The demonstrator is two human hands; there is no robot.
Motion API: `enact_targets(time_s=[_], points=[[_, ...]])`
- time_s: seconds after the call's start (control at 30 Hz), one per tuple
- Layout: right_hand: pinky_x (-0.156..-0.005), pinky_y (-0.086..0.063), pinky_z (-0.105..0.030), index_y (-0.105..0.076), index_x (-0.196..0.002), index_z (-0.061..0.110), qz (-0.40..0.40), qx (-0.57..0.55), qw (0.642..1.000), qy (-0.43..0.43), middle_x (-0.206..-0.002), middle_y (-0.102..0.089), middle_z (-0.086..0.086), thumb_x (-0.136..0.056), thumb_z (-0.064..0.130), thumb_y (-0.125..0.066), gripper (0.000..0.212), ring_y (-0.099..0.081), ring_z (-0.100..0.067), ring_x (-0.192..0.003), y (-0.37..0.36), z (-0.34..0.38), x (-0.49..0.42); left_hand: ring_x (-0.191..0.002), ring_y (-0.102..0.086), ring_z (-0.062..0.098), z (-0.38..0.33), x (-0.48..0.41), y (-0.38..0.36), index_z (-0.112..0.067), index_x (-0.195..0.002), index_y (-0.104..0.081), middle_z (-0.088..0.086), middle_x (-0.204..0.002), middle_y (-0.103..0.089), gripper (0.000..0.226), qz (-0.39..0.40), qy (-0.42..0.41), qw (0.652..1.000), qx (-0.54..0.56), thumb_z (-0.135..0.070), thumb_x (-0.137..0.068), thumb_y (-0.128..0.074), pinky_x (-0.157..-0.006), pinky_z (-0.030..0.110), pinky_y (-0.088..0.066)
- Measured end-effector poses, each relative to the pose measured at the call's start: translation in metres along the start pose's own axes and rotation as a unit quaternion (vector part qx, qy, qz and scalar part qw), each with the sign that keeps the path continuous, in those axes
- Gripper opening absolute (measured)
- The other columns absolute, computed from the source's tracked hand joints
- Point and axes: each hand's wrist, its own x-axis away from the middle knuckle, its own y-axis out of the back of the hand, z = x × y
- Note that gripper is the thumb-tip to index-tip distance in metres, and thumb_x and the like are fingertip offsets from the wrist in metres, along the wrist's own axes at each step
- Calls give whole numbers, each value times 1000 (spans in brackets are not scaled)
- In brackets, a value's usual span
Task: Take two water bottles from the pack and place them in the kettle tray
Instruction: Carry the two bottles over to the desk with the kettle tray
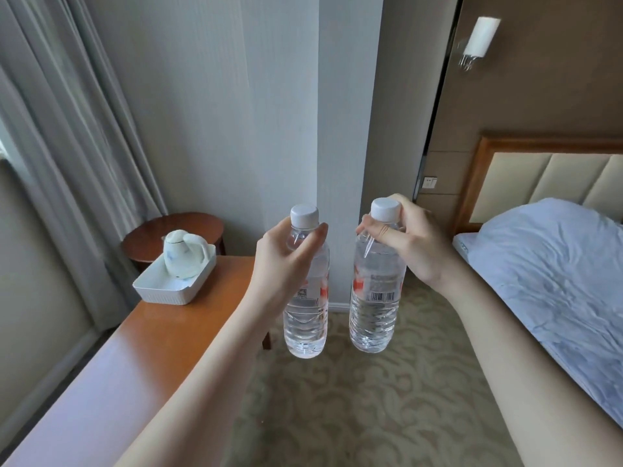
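Two clear water bottles with white caps hang upright in the air over the carpet. My left hand (283, 261) grips the left bottle (306, 318) around its neck and shoulder. My right hand (409, 241) holds the right bottle (374, 311) by its neck just under the cap. The white kettle tray (158, 291) sits far left on the wooden desk, with a white kettle (183, 252) standing in its back half; the tray's front half is bare. Both bottles are to the right of the desk, well apart from the tray. No bottle pack is in view.
The long wooden desk (161, 335) runs along the left wall under grey curtains (67, 129). A small round wooden table (175, 230) stands behind it. A bed with a blue cover (556, 281) fills the right side. Patterned carpet (354, 399) lies between.
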Motion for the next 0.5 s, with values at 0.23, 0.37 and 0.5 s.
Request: enact_targets(time_s=[0.23,0.37,0.5], points=[[-91,-48,-54,-57,-93,10,33,-19,999,8,-96,-71,-13,-86,35,-62,26,-63,-29,-94,-17,-65,-124,-81,-67,37,59,-114,-27,-5,-84,-63,19,-82,-71,39,-18,5,1000,-20,-44,-80,-59,-72,49,-57],[-92,-48,-53,-57,-96,6,66,-36,997,29,-97,-71,-14,-87,33,-62,29,-64,-29,-94,-27,-100,-206,-81,-67,36,92,-186,-44,-8,-83,-64,14,-81,-72,35,-46,14,998,-42,-43,-80,-61,-74,51,-56],[-91,-47,-55,-53,-98,0,116,-50,991,41,-101,-68,-22,-87,34,-62,37,-62,-36,-97,-43,-125,-290,-74,-66,32,119,-251,-50,-11,-78,-62,11,-76,-70,33,-90,26,994,-60,-43,-78,-61,-69,44,-56]])
